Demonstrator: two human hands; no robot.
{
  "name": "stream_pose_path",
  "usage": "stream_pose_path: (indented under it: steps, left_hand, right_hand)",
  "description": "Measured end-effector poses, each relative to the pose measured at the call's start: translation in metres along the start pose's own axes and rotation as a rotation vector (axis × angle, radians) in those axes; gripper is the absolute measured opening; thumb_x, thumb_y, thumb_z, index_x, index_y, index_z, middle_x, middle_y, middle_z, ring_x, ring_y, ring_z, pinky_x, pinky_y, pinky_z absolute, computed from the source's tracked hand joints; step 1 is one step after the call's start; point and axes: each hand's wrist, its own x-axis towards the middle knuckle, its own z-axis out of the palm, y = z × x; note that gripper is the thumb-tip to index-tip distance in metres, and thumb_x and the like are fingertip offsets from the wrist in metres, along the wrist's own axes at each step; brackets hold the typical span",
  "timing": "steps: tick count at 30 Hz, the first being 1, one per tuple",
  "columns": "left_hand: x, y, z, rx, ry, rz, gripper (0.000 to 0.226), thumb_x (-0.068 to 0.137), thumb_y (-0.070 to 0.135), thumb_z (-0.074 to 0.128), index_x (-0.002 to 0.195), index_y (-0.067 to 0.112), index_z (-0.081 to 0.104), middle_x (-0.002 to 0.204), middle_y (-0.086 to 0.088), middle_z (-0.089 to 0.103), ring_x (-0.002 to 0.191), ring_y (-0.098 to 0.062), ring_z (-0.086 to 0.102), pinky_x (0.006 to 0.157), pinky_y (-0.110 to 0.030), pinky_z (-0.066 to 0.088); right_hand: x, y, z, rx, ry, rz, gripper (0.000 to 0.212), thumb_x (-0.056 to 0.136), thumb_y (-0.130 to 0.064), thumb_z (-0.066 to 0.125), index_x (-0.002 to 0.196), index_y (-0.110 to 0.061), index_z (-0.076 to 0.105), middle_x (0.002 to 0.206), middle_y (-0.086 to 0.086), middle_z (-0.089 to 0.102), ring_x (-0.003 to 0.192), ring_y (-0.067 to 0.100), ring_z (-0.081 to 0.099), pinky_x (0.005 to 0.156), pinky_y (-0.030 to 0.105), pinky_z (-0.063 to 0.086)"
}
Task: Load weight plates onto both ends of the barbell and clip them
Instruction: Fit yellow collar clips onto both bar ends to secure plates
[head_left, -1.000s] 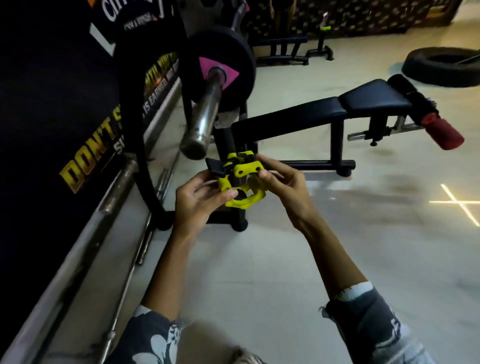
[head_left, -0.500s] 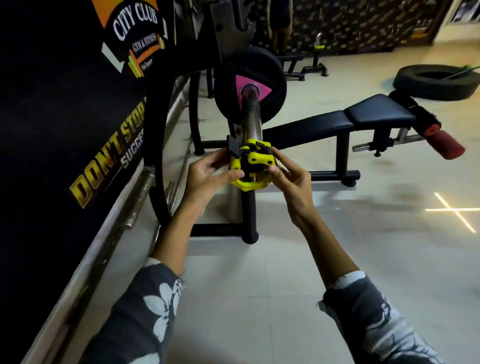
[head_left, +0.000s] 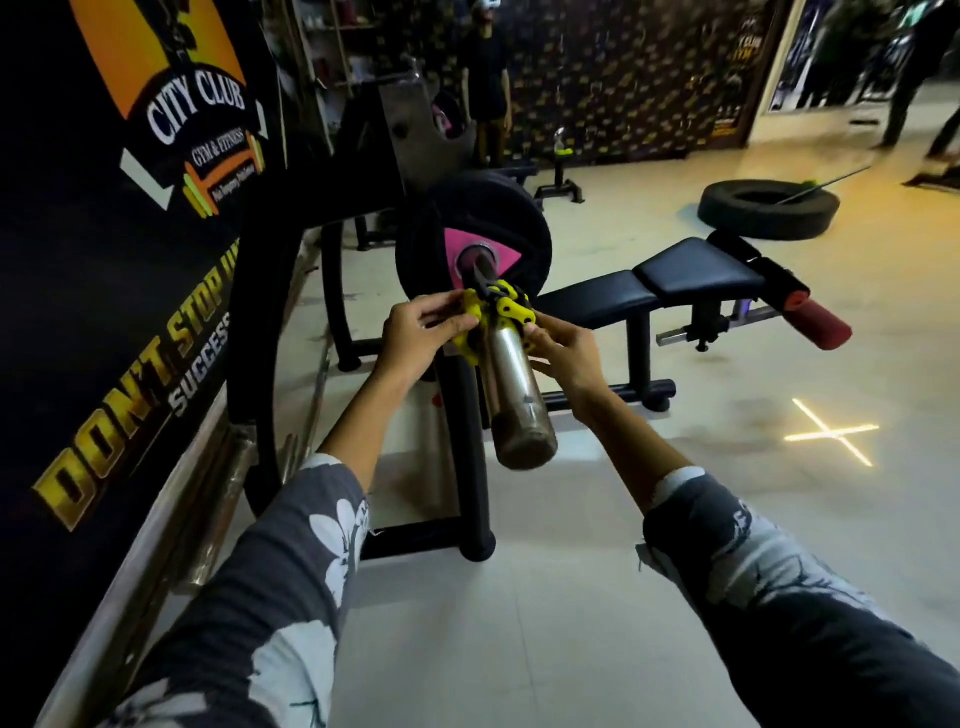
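Observation:
A steel barbell sleeve (head_left: 511, 384) points toward me from a black rack. A black weight plate (head_left: 514, 234) with a pink centre sits on it, farther along the bar. A yellow and black clip collar (head_left: 498, 317) is around the sleeve, a short way in front of the plate and apart from it. My left hand (head_left: 421, 338) grips the collar's left side. My right hand (head_left: 561, 353) grips its right side, with the fingers on the yellow lever. The sleeve's end sticks out below my hands.
The black rack frame (head_left: 467, 467) stands under the bar. A black bench (head_left: 649, 286) with a red roller pad (head_left: 815, 325) is to the right, a tyre (head_left: 769, 208) behind it. A dark banner wall (head_left: 104, 260) runs along the left. Loose bars lie by the wall's base.
The collar has gone from being held off the bar's end to sitting around the sleeve, slid toward the plate. Both hands moved with it and the view came closer.

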Motion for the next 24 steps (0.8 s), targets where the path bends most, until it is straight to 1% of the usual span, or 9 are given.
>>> stream_pose_path:
  steps: [3,6,8,11,14,16,19,22,24]
  left_hand:
    - [0.037,-0.011,-0.004,0.013,0.015,-0.041,0.043,0.076,0.003,0.072,0.117,0.002,0.060,0.113,-0.014,0.064,0.104,-0.025,0.063,0.094,-0.036,0.050]
    - [0.076,-0.018,-0.002,0.093,0.092,-0.051,0.042,0.078,0.000,0.069,0.118,-0.007,0.057,0.114,-0.017,0.062,0.092,-0.009,0.065,0.079,-0.013,0.051]
    - [0.091,-0.018,0.001,0.153,0.105,-0.031,0.040,0.081,0.003,0.067,0.119,-0.006,0.057,0.116,-0.018,0.062,0.099,-0.014,0.062,0.072,-0.004,0.047]
    - [0.110,-0.023,-0.001,0.366,0.113,0.051,0.041,0.079,0.026,0.071,0.114,0.005,0.065,0.115,-0.010,0.063,0.109,-0.024,0.058,0.085,-0.015,0.044]
    - [0.113,-0.029,-0.010,0.578,0.226,0.219,0.069,0.064,0.058,0.064,0.116,0.013,0.063,0.114,-0.010,0.051,0.111,-0.023,0.047,0.096,-0.030,0.038]
    - [0.119,-0.024,-0.012,0.626,0.312,0.304,0.085,0.058,0.062,0.066,0.126,0.014,0.051,0.125,-0.012,0.044,0.120,-0.024,0.040,0.102,-0.034,0.034]
    - [0.135,-0.009,-0.017,0.602,0.162,0.232,0.111,0.053,0.059,0.077,0.143,0.015,0.029,0.148,-0.011,0.028,0.138,-0.024,0.026,0.114,-0.040,0.025]
    - [0.144,-0.002,-0.020,0.570,0.014,0.101,0.114,0.059,0.038,0.084,0.148,0.019,0.016,0.156,-0.005,0.018,0.142,-0.019,0.017,0.116,-0.037,0.019]
    - [0.147,-0.005,-0.023,0.565,0.007,0.102,0.116,0.059,0.037,0.084,0.148,0.021,0.012,0.157,-0.004,0.015,0.143,-0.018,0.014,0.117,-0.039,0.018]
  right_hand:
    - [0.045,0.006,0.005,-0.032,0.022,0.000,0.033,0.089,-0.016,0.059,0.121,-0.008,0.060,0.095,0.012,0.067,0.087,0.025,0.064,0.084,0.044,0.055]
    - [0.093,0.012,0.011,-0.021,0.043,0.004,0.033,0.087,-0.015,0.062,0.119,-0.007,0.061,0.095,0.014,0.068,0.085,0.026,0.064,0.078,0.038,0.058]
    - [0.109,0.014,0.014,0.013,0.048,0.015,0.034,0.087,-0.013,0.062,0.120,-0.004,0.060,0.094,0.013,0.067,0.081,0.020,0.062,0.071,0.026,0.058]
    - [0.131,0.025,0.010,0.061,-0.014,0.006,0.036,0.086,-0.013,0.062,0.120,-0.002,0.059,0.099,0.015,0.067,0.085,0.021,0.063,0.074,0.027,0.056]
    - [0.137,0.035,0.002,0.100,-0.091,-0.009,0.035,0.086,-0.011,0.061,0.120,-0.002,0.059,0.103,0.019,0.067,0.090,0.026,0.066,0.080,0.037,0.055]
    - [0.139,0.037,0.000,0.132,-0.112,-0.031,0.033,0.086,-0.009,0.061,0.119,-0.003,0.060,0.101,0.016,0.068,0.088,0.021,0.067,0.077,0.029,0.056]
    - [0.137,0.035,0.000,0.177,-0.149,-0.061,0.033,0.087,-0.006,0.059,0.120,-0.003,0.058,0.096,0.008,0.069,0.082,0.009,0.069,0.070,0.019,0.055]
    - [0.136,0.033,-0.004,0.179,-0.176,-0.037,0.031,0.087,-0.007,0.058,0.119,-0.008,0.059,0.094,0.004,0.069,0.081,0.006,0.069,0.071,0.018,0.056]
    - [0.138,0.029,-0.008,0.157,-0.204,0.022,0.029,0.091,-0.019,0.055,0.116,-0.007,0.062,0.094,0.005,0.070,0.082,0.008,0.069,0.074,0.023,0.057]
